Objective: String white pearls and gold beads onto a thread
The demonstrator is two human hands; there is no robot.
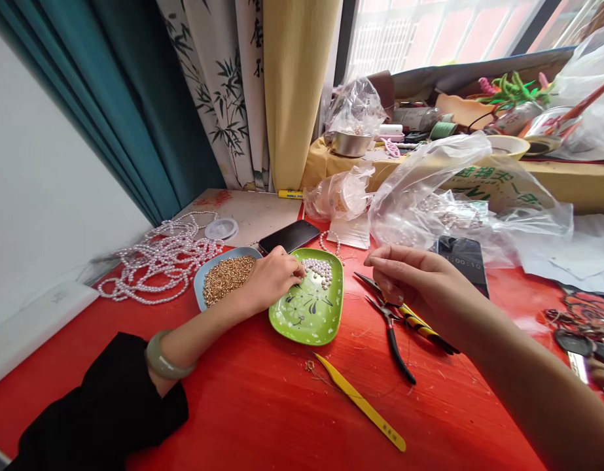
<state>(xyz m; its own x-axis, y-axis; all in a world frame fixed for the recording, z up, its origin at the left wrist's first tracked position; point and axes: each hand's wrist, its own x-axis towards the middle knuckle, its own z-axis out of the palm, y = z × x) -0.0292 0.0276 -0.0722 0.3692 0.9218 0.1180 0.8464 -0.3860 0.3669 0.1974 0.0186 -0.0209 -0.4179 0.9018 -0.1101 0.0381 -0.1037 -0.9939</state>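
Fingertips of the right hand (422, 281) press together, contents unclear; the left hand (273, 278), its grip hidden, seems to be picking among white beads (322, 267) on the green plate (326, 327); the next move calls for a light pinch

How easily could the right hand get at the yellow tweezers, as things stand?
Probably yes: the yellow tweezers lie on the red table with nothing bulky over them. The black-handled pliers lie between them and the right hand, but seem low enough to pass above.
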